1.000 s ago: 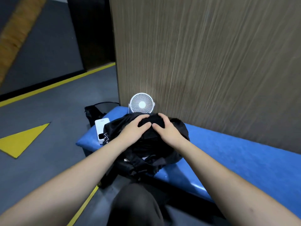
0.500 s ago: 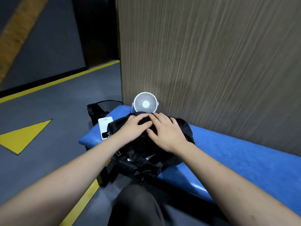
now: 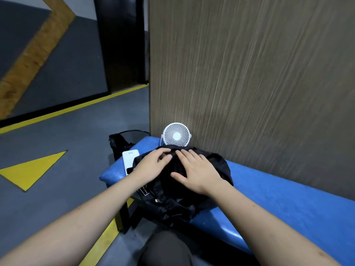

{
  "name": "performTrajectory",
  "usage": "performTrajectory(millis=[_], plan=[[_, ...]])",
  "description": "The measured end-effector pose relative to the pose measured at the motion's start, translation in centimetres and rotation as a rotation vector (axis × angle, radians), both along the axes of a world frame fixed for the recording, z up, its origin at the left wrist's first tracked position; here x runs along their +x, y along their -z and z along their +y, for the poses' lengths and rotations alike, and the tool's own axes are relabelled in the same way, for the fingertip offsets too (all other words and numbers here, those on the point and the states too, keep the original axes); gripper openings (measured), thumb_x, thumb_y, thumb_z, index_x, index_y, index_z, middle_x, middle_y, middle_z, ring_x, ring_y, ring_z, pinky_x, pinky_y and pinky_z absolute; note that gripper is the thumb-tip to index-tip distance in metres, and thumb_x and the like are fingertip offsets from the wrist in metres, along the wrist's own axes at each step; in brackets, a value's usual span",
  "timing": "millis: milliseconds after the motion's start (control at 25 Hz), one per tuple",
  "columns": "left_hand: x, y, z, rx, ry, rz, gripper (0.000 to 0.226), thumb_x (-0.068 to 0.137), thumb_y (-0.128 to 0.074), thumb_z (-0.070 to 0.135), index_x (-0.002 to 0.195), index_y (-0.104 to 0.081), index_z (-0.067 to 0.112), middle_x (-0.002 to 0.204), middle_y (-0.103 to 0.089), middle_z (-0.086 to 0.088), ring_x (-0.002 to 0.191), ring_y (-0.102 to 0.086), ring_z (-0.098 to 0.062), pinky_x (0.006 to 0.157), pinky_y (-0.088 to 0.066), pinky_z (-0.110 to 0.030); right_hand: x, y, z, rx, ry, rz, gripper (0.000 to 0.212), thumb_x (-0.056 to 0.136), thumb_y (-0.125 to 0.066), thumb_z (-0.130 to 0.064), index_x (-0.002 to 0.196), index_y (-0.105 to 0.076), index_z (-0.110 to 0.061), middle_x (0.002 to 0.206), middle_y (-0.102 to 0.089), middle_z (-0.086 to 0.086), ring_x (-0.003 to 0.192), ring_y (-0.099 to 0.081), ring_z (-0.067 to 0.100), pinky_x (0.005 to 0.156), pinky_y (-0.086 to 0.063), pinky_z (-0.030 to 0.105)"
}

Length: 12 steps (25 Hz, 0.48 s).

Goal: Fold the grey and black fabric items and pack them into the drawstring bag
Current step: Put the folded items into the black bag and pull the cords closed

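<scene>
A black drawstring bag [image 3: 215,166] lies bulging on the left end of the blue bench [image 3: 278,198], its gathered mouth and cords hanging toward me over the front edge. My left hand [image 3: 153,164] rests on the bag's far top with the fingers slightly bent. Beside it my right hand [image 3: 196,169] lies flat on the bag, fingers straight and spread. The two hands almost touch at the fingertips. No grey fabric shows outside the bag.
A small white fan [image 3: 176,134] stands behind the bag against the wood-grain wall [image 3: 249,83]. A white power bank [image 3: 129,160] lies at the bench's left end, partly under the bag. A black bag [image 3: 119,144] sits on the floor beyond. My knee [image 3: 165,250] is below.
My right hand has slid left and toward me across the bag and flattened out. The left hand stays on the bag's top. The camera has tilted up a little.
</scene>
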State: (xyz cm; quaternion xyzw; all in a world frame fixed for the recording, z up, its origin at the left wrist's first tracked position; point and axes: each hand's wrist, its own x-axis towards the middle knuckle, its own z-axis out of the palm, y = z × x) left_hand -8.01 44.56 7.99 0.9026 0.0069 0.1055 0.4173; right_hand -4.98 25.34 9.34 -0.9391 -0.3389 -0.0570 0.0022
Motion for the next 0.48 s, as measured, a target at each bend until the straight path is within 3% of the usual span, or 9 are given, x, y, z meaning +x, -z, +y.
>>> performTrajectory(millis=[80,240,400,480], plan=[[0.1,1.1,1.9,0.157,-0.096,-0.006,0.029,0.102,-0.049,0.033,0.129,-0.059,0.03,0.121,-0.062,0.008,0.11,-0.058,-0.013,0.097,-0.044,-0.032,0.2,0.6,0.3,-0.008,-0.002,-0.009,0.102,0.076,-0.002,-0.079,0.161,-0.009,-0.023,0.168,-0.017,0.002,0.155,-0.013,0.024,0.123,-0.019,0.046],[0.6,2.2,4.7,0.497,-0.067,0.125,0.031,0.099,-0.053,0.023,0.129,-0.057,0.027,0.123,-0.056,0.004,0.122,-0.05,-0.02,0.097,-0.045,-0.039,0.3,0.8,0.7,-0.009,-0.009,-0.017,0.102,0.076,-0.002,-0.079,0.161,-0.01,-0.024,0.168,-0.018,0.001,0.155,-0.014,0.024,0.123,-0.018,0.045],[1.6,2.5,4.5,0.635,-0.081,0.253,0.046,0.091,-0.062,0.05,0.129,-0.058,0.023,0.122,-0.053,0.001,0.12,-0.049,-0.022,0.09,-0.047,-0.039,0.6,0.9,0.6,0.01,-0.006,-0.009,0.103,0.075,-0.002,-0.08,0.161,-0.011,-0.024,0.167,-0.02,0.001,0.154,-0.015,0.024,0.123,-0.019,0.044],[1.9,3.0,4.3,0.668,-0.086,0.316,0.05,0.086,-0.067,0.054,0.124,-0.061,0.022,0.121,-0.055,0.001,0.118,-0.049,-0.022,0.087,-0.047,-0.037,0.7,1.0,0.6,0.015,-0.008,-0.012,0.103,0.075,-0.002,-0.08,0.161,-0.012,-0.024,0.167,-0.021,0.001,0.154,-0.015,0.024,0.123,-0.019,0.045]])
